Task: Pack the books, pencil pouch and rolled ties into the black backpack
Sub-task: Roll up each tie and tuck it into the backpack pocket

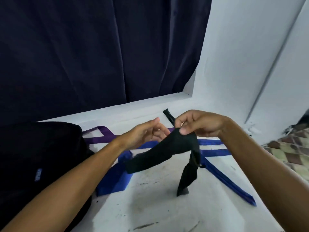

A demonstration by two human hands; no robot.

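My right hand (199, 123) is raised at about one o'clock, knuckles up, thumb and curled fingers pinching a black tie (168, 148). My right forearm runs back toward four o'clock. My left hand (147, 133) sits just beside it at eleven o'clock, palm turned inward, fingers loosely spread and holding nothing. My left forearm stretches back toward eight o'clock.
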